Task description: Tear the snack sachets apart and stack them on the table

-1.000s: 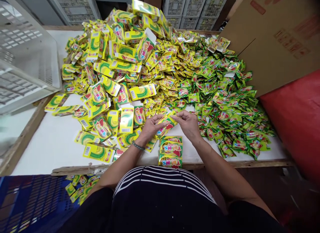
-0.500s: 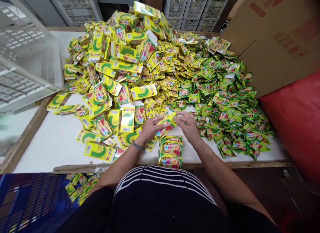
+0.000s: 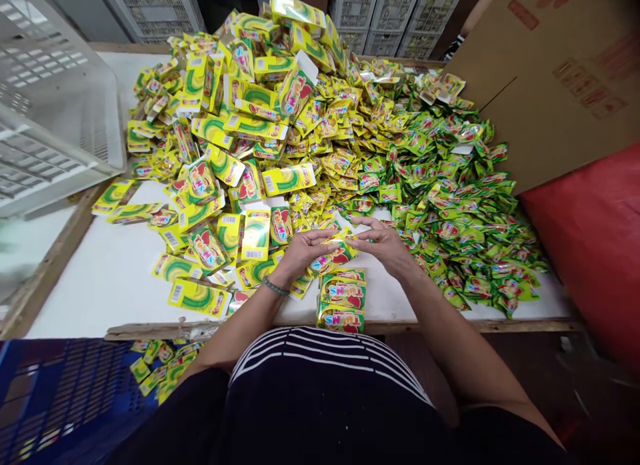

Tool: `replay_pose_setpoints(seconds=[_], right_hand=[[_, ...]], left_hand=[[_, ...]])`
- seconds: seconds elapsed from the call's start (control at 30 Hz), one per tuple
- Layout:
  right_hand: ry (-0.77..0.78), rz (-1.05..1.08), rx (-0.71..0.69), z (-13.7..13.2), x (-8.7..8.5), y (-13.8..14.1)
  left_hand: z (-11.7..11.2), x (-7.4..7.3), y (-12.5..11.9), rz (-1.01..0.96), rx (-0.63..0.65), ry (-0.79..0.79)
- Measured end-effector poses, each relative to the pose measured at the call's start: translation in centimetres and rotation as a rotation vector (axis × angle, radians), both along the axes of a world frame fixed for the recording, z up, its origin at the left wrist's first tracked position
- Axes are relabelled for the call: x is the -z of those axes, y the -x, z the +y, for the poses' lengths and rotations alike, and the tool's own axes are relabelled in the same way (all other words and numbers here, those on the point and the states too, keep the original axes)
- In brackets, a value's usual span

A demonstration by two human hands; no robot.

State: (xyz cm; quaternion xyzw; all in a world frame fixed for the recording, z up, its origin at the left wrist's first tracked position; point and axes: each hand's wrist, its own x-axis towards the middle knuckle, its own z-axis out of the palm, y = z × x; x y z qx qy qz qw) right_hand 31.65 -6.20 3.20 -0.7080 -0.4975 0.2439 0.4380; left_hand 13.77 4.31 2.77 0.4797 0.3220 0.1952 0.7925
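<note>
over white tabletop (image 3: 100, 278): both hands (image 3: 300, 252) (image 3: 387, 246) pinch glossy yellow carton (image 3: 336, 250).

glossy printed card boxes (image 3: 290, 178), shiny foil sachets (image 3: 450, 212), matt brown cardboard (image 3: 550, 85), rough wood table edge (image 3: 450, 326), white plastic crate (image 3: 45, 118)

Right hand (image 3: 389, 246) fingers have apparently spread over carton (image 3: 334, 254).

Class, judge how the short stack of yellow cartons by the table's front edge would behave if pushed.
The stack of cartons would probably shear apart, its glossy faces merely resting together. Thin card suggests lightness. So near the table edge, some might fall.
</note>
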Motion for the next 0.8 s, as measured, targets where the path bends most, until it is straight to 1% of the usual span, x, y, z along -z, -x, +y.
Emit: replay_pose_setpoints(seconds=[0.07, 0.13, 0.23, 0.37, 0.43, 0.5, 0.57, 0.67, 0.73, 0.8], right_hand=[[0.004, 0.029, -0.044, -0.1, -0.3, -0.7], [-0.013, -0.007, -0.039, 0.1, -0.7, -0.9], [-0.015, -0.038, -0.028, 0.5, -0.9, -0.2], [0.052, 0.031, -0.093, 0.8, -0.9, 0.3], [0.054, 0.046, -0.081, 0.7, -0.9, 0.2], [0.028, 0.008, -0.053, 0.8, -0.9, 0.3], [0.014, -0.036, -0.090, 1.1, -0.8, 0.8], [0.040, -0.026, -0.168, 1.6, -0.5, 1.9], [0.029, -0.002, -0.141, 1.7, -0.4, 2.3], [-0.037, 0.037, -0.035, 1.5, -0.3, 2.4]], left_hand=[[0.1, -0.2, 0.0, -0.018, 0.004, 0.029], [0.2, -0.3, -0.1, -0.038, -0.005, 0.049], [0.0, -0.3, -0.4, -0.057, -0.022, 0.045], [-0.3, -0.1, -0.5, -0.055, -0.033, 0.030], [-0.3, 0.0, -0.6, -0.049, -0.059, 0.013], [-0.3, 0.1, -0.6, -0.052, -0.088, -0.013], [-0.4, 0.1, -0.7, -0.084, -0.097, -0.036], [-0.6, -0.1, -0.8, -0.147, -0.073, -0.041], [-0.7, -0.1, -0.8, -0.164, -0.087, -0.035], [-0.6, 0.0, -0.9, -0.169, -0.151, -0.042]])
